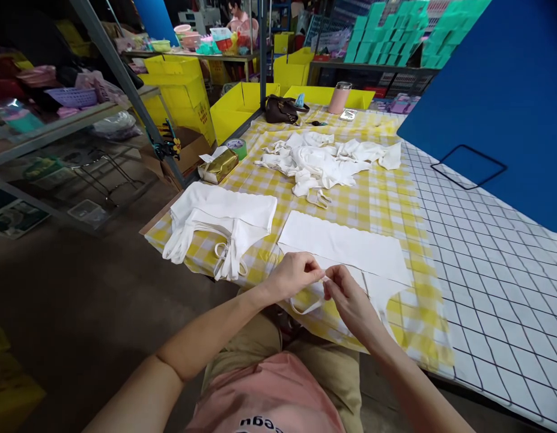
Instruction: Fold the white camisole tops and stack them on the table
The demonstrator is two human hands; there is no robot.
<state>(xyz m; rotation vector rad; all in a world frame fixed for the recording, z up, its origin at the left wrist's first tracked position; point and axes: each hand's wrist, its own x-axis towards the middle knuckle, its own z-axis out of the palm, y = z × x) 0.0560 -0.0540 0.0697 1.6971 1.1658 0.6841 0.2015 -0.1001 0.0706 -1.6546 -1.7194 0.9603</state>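
A white garment with straps (348,243) lies flat before me at the table's near edge, its scalloped hem pointing away. My left hand (296,273) is closed in a pinch over its lower edge. Just beside it, fingertips nearly meeting, my right hand (350,294) pinches too. A thin white strap (307,310) loops below and runs up to the fingers; the bit between the fingertips is mostly hidden. To the left are white garments (228,207) laid together, straps hanging toward me. Farther back sits a loose heap of white garments (316,159).
A yellow checked cloth (395,210) covers the table. Behind are a gold packet (219,165), green tape roll (237,147), dark handbag (280,109) and pink tumbler (339,98). A blue panel (499,120) and white grid-patterned surface (485,313) are right. Another person sits far back.
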